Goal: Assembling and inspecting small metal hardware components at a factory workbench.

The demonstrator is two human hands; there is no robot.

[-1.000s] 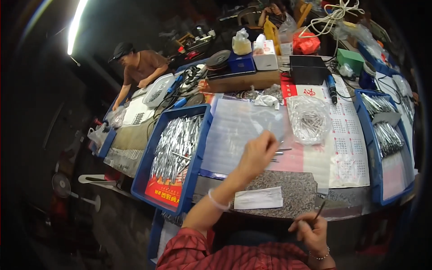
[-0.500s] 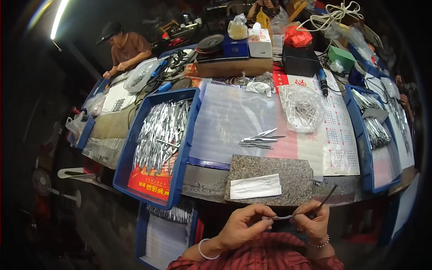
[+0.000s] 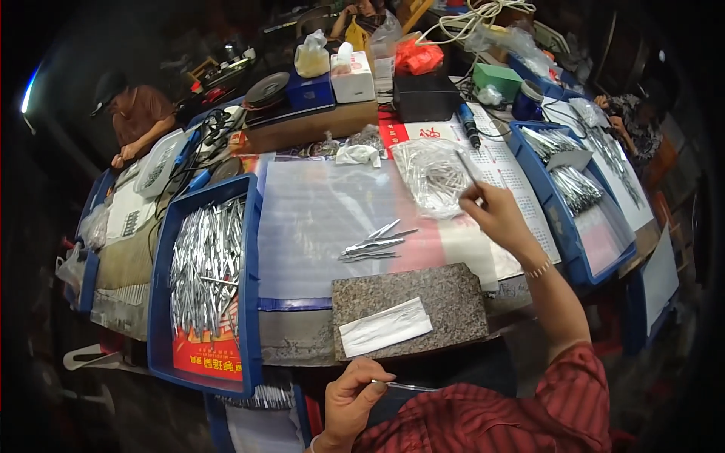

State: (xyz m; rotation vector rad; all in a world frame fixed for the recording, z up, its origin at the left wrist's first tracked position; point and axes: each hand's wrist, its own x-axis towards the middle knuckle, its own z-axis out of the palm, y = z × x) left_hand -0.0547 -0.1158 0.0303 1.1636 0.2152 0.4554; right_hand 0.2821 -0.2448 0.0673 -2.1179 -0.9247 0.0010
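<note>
Since half a sec ago, right hand has gone from the lap up to the clear plastic bag of metal parts, fingers pinched on a thin dark stick over the bag's right edge. Left hand stays low near the lap, closed on a slim silver metal piece w/ thumb & fingers. Small pile of silver pieces lies on the translucent sheet, mid-table, well apart from both hands. Granite slab w/ white paper strip sits at the near table edge; blue tray full of silver parts to its left.
</note>
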